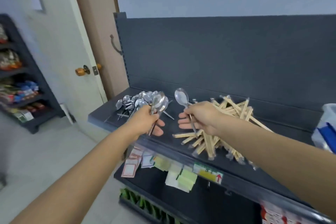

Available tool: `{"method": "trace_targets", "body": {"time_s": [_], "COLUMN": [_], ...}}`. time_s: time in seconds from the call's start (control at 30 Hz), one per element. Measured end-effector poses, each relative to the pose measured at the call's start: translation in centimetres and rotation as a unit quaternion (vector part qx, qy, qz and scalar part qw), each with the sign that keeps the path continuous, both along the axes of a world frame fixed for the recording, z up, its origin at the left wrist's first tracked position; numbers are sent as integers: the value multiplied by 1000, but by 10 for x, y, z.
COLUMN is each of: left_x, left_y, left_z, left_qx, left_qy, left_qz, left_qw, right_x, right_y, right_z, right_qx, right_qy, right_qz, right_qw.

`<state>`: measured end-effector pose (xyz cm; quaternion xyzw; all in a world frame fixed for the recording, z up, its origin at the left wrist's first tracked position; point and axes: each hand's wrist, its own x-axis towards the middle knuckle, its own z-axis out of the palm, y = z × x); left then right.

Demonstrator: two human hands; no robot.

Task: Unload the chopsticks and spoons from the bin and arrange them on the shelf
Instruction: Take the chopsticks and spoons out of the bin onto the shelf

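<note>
Left grip (144, 122) curled round spoon bunch (158, 102); right grip (200, 116) pinching single spoon (181, 97). Spoon pile (132, 101) beyond left grip; chopsticks (234, 110) just right of right grip.

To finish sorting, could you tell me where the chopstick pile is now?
Head view: the chopstick pile lies right of centre on the dark shelf, between the spoon heap and the bin.

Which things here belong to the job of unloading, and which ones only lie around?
Job: spoon pile, chopstick pile, shelf, bin, spoon gripped by right hand, spoons gripped by left hand.
Lying about: door knob, price tags, snack rack.
</note>
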<state>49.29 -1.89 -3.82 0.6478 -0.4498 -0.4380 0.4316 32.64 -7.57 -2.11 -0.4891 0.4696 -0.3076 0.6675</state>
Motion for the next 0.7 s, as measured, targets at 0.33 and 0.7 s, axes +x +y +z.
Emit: {"method": "trace_targets", "body": {"time_s": [0.33,0.7], "left_x": [137,186], "left_y": [-103,-223], "left_z": [-38,-27], "left_qx": [86,183], "left_qy": [-131,-285], "left_qz": [-56,-241], "left_qw": [986,909], "right_x": [97,147], "right_y": [-104,-186], "right_z": [-56,-99], "right_qx": [-94,-261], "right_qy": [179,498], "right_qz": [20,58], "right_qw": [979,825]}}
